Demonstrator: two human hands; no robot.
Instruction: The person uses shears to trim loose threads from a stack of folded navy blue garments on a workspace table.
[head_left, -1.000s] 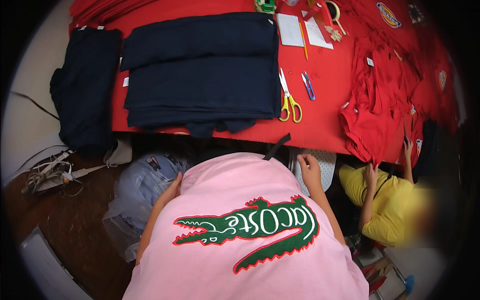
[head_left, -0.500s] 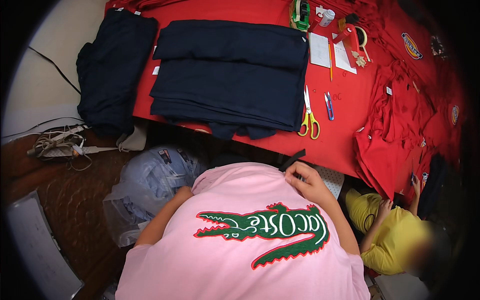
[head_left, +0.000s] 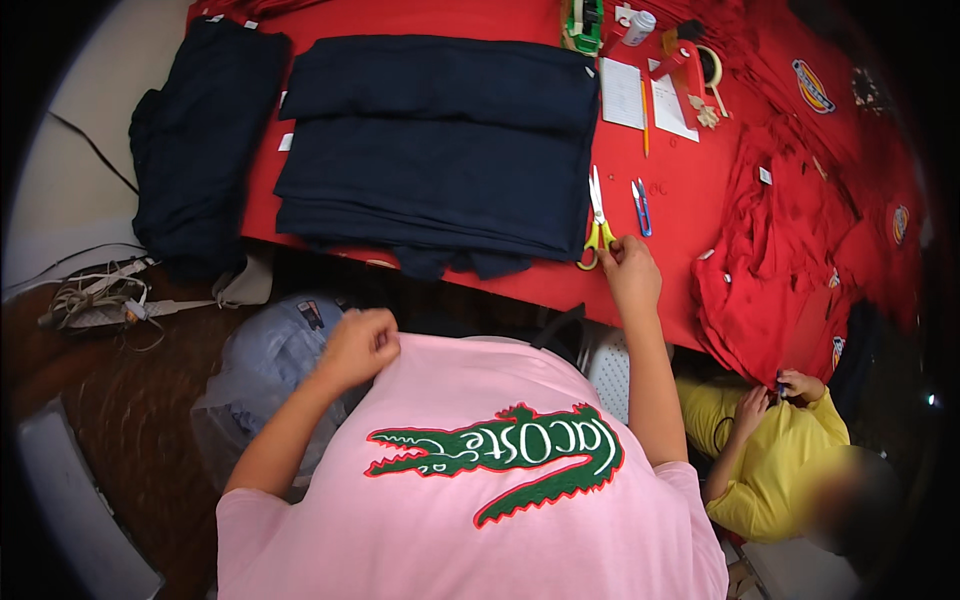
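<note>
- Right hand (head_left: 634,280) has moved since the earlier frame from the front of the pink shirt (head_left: 450,510) to the yellow-handled scissors (head_left: 599,215); left hand (head_left: 362,345) has risen from beside the body to the shirt's hem.
- Left fingers pinch that hem, drawing the cloth outward.
- Right fingertips are bunched at a scissor handle; whether they grip it, I cannot tell.
- Scissors lie near the near edge of the red worktop (head_left: 675,240), blades pointing away, just beside the right side of the folded navy garments (head_left: 430,150), which overhang that edge.
- Blue snips (head_left: 642,207) lie right of the scissors.
- Farther from the near edge are a pencil (head_left: 645,118) and a notepad (head_left: 623,95).
- At right, a co-worker in yellow (head_left: 770,480) sits by the near edge.
</note>
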